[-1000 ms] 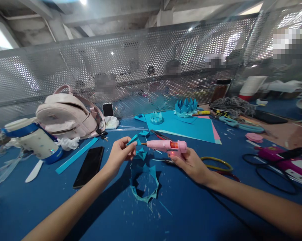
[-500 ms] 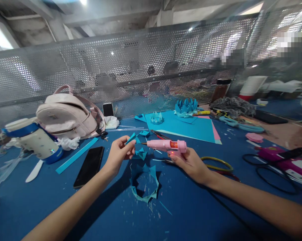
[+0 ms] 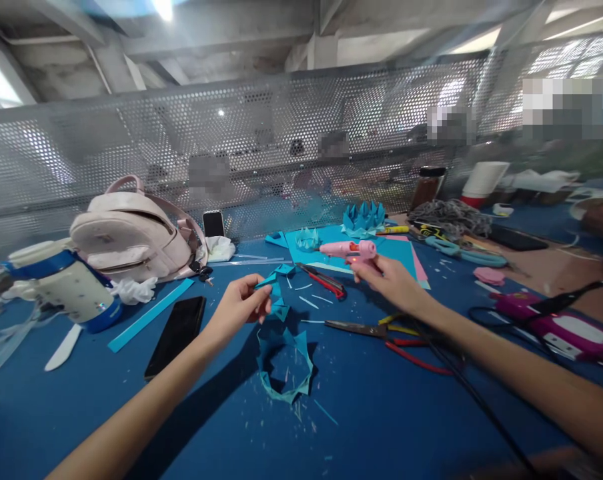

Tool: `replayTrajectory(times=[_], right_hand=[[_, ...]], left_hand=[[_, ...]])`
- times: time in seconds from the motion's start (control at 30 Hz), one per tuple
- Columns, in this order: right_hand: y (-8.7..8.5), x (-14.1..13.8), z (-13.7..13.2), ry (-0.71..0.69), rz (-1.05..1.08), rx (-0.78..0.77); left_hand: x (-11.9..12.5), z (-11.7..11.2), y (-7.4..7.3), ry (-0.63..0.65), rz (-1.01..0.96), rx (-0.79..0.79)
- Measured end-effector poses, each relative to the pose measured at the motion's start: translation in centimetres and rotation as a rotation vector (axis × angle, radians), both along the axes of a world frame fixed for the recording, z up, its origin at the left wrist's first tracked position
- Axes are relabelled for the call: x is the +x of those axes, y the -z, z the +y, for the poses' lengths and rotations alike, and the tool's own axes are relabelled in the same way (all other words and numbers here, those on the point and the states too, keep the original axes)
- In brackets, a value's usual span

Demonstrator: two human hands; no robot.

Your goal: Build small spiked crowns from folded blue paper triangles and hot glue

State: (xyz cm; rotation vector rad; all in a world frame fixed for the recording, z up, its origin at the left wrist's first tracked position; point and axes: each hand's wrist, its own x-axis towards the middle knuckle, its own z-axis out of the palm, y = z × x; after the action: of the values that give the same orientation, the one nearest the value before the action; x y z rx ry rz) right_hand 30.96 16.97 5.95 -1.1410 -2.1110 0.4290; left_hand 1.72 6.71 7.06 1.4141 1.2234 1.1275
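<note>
My left hand [image 3: 239, 307] pinches a small folded teal paper piece [image 3: 271, 280] above the blue table. Just below it lies a spiky teal paper ring [image 3: 283, 363]. My right hand [image 3: 389, 280] grips a pink glue gun [image 3: 347, 250], held out over the teal paper sheet [image 3: 351, 250] with its nozzle pointing left. The gun's black cord [image 3: 461, 380] trails back along my right forearm. Another folded teal piece [image 3: 280, 309] lies beside my left fingers.
Yellow and red scissors [image 3: 381, 330] and red-handled pliers [image 3: 324, 280] lie between my hands. A black phone [image 3: 177, 327], teal strip [image 3: 149, 315], pink backpack [image 3: 131, 230] and white bottle [image 3: 64, 283] sit left. Teal paper crowns [image 3: 364, 217] stand behind. A magenta tool [image 3: 556, 327] lies right. A mesh screen backs the table.
My right hand has carried the glue gun away from the folded piece, up and to the right over the teal sheet, uncovering the scissors. My left hand stays put with its piece.
</note>
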Motion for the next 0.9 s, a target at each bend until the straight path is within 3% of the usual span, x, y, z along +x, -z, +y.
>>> replayTrajectory(times=[0.2,0.33,0.63,0.9], right_hand=[[1.2,4.6,0.5,0.015,-0.153,-0.206],[2.2,6.3,0.0,0.049,-0.12,-0.286],[2.9,7.0,-0.1,0.074,-0.089,-0.287],[2.9,8.4,-0.2,0.107,-0.226,-0.246]], left_hand=[[-0.3,0.4,0.2,0.082,0.022,0.034],[-0.5,0.5,0.4,0.09,0.029,0.056],[-0.5,0.3,0.3,0.098,0.065,0.075],[-0.5,0.4,0.3,0.111,0.127,0.072]])
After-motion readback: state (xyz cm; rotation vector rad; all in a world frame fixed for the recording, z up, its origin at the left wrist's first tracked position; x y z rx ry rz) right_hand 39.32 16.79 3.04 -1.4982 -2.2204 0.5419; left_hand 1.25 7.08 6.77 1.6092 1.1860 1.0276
